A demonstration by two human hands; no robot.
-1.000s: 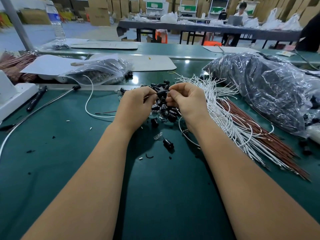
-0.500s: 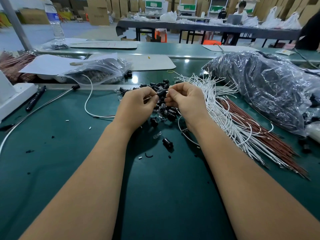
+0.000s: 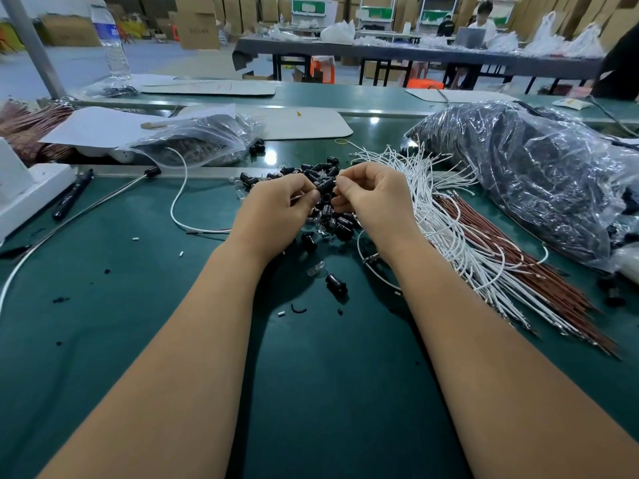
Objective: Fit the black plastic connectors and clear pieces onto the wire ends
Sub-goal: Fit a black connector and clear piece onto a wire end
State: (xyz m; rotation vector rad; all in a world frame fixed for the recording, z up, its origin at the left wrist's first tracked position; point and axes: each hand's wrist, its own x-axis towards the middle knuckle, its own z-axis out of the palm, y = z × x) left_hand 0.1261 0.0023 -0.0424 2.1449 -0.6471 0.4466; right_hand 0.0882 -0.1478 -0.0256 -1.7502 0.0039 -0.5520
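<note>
Head view: the left hand [image 3: 276, 205] and the right hand [image 3: 371, 198] meet above a heap of loose connectors [image 3: 337, 221] on the green table [image 3: 311, 392]; both have fingers curled, pinching one black connector [image 3: 325, 186] between them, the left apparently also holding a thin wire end, though that is too small to tell for sure; clear pieces [image 3: 316, 269] lie scattered among and just in front of the heap; a fan of white wires [image 3: 446, 223] and a bundle of brown wires [image 3: 518, 257] lie just right of the hands. The connector looks small, light, rigid and smooth, so likely to slip or roll; best pinched across its barrel, with the opening kept free; the wire looks thin and limp, best held close to its tip so that it does not buckle; the clear pieces look brittle and easy to lose.
</note>
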